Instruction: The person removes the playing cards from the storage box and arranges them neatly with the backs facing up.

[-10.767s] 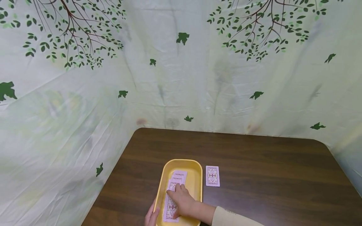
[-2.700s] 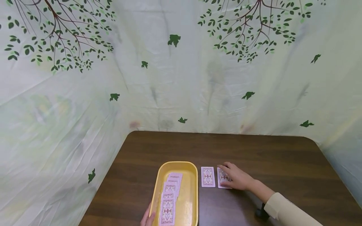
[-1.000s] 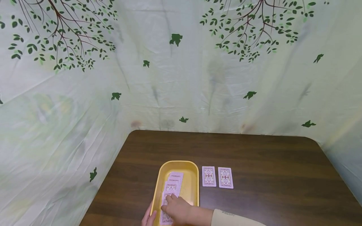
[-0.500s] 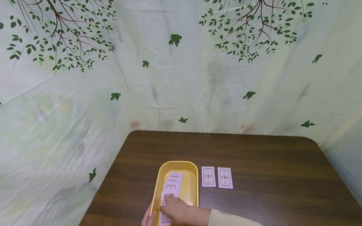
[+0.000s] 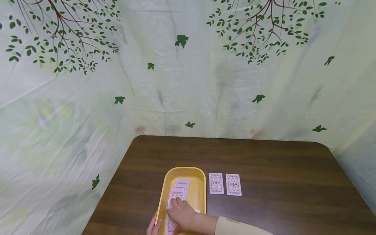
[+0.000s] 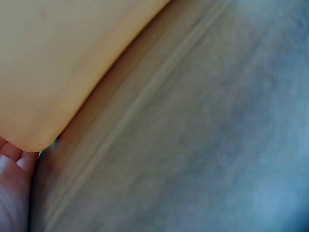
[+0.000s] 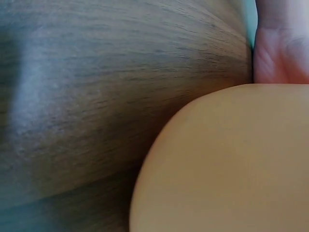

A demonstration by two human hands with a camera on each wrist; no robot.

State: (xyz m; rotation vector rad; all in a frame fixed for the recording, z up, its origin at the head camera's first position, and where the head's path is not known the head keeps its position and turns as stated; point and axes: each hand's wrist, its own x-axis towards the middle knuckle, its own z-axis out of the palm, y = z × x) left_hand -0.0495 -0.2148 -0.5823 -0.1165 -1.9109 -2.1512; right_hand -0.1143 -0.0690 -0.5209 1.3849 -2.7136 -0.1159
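My left hand (image 5: 153, 226) grips the left rim of a yellow tray (image 5: 203, 199) near its lower end, thumb on the near side and fingers along the outside. Inside the tray, several playing cards (image 5: 181, 186) overlap face down in a column, their backs patterned in pink and red. My right hand (image 5: 184, 213) lies over the nearest cards, fingers bent down and touching the column. Its thumb is largely hidden behind the hand. In the right wrist view a smooth tan shape (image 7: 227, 164) covers the lower right, with part of a hand (image 7: 280, 58) above it.
Right of the tray, two playing cards lie face down side by side on the dark wood table (image 5: 279, 182): a near-left card (image 5: 216, 183) and a right card (image 5: 233, 184). A leaf-patterned cloth (image 5: 205, 81) hangs behind the table.
A second card was laid on the table right of the first; my right hand then came back to the tray. Over the last half second its fingers have slid slightly farther up the column.
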